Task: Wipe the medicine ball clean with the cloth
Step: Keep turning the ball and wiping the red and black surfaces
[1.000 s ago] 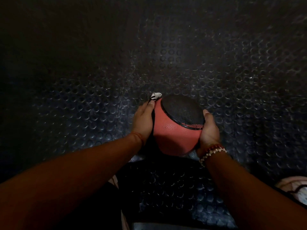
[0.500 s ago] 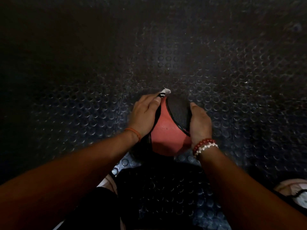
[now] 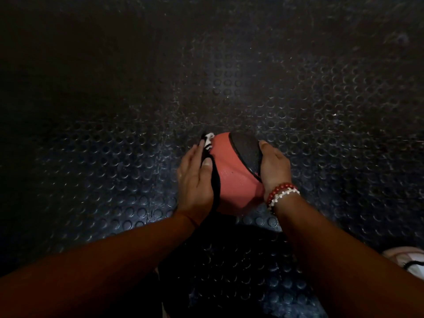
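Wiping: left hand (image 3: 195, 180) pressed the cloth (image 3: 216, 182) against the ball (image 3: 232, 175), fingers flat.
Steadying: right hand (image 3: 274, 167) gripped the ball's other side, likely to stop rolling.

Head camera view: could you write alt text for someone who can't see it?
Two hands wipe a red-and-black ball over a dark studded floor. The left hand presses a dark cloth against the ball's side; the right hand, wearing beaded bracelets, holds the other side.
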Available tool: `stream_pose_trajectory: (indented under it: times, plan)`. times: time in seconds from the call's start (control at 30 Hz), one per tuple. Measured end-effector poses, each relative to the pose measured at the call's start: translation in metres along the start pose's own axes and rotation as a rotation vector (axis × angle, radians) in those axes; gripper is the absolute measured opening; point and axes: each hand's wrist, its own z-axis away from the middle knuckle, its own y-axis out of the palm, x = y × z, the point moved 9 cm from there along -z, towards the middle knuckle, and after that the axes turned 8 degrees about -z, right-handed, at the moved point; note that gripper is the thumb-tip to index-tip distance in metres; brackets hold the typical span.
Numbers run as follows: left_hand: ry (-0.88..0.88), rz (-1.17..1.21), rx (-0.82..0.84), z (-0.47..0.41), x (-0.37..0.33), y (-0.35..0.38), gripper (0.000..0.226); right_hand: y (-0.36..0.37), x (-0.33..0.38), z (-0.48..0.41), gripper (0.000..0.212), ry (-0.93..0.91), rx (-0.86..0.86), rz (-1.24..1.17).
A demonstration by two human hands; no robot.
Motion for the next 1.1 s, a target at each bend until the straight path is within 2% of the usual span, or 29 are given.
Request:
stream_pose_trajectory:
  times: [0.1,0.17,0.23,0.33,0.37,0.43,0.53,0.63,0.7,0.77,0.83,0.93,1.0,1.03,1.1]
  plan:
    - [-0.009,0.092,0.095,-0.032,0.011,0.007,0.061,-0.002,-0.003,0.002,0.034,-0.003,-0.005,-0.035]
    - [-0.085,0.26,0.125,-0.042,0.022,0.011,0.049,-0.003,-0.002,0.007,0.027,-0.013,-0.005,-0.028]
    - [-0.3,0.348,0.113,-0.037,0.041,0.016,0.041,-0.005,-0.002,0.01,0.025,-0.023,-0.019,-0.031]
    - [-0.783,0.665,0.156,-0.001,0.071,0.038,0.048,-0.004,-0.003,0.011,0.025,-0.007,-0.019,-0.028]
    - [-0.848,0.734,0.159,0.009,0.071,0.043,0.05,-0.004,-0.003,0.009,0.027,-0.001,-0.011,-0.022]
    - [-0.802,0.734,0.066,0.015,0.067,0.042,0.049,-0.005,-0.003,0.006,0.032,0.019,-0.013,-0.033]
    - [-0.509,0.424,-0.106,0.011,0.044,0.012,0.042,-0.004,-0.002,0.004,0.039,0.034,-0.008,-0.051]
    - [-0.094,0.134,-0.01,-0.007,0.003,0.0,0.044,-0.004,0.0,0.006,0.033,0.006,0.016,-0.042]
    - [0.019,0.114,0.052,-0.026,0.002,0.003,0.041,-0.007,0.0,0.007,0.025,-0.015,0.008,-0.044]
    - [-0.075,0.173,0.122,-0.044,0.025,0.012,0.036,-0.007,0.001,0.009,0.024,-0.038,-0.004,-0.044]
    - [-0.272,0.343,0.178,-0.048,0.047,0.02,0.048,-0.005,0.0,0.012,0.028,-0.051,-0.021,-0.039]
    - [-0.648,0.657,0.16,-0.022,0.08,0.037,0.052,-0.002,-0.001,0.012,0.029,-0.053,-0.031,-0.005]
    - [-0.818,0.724,0.106,0.003,0.09,0.044,0.058,-0.002,0.0,0.009,0.03,-0.029,-0.035,0.007]
    - [-0.857,0.735,0.051,0.011,0.092,0.044,0.067,-0.002,0.001,0.006,0.03,-0.015,-0.032,0.016]
    - [-0.785,0.596,0.004,0.018,0.082,0.034,0.088,0.0,0.001,0.002,0.031,0.0,-0.023,0.03]
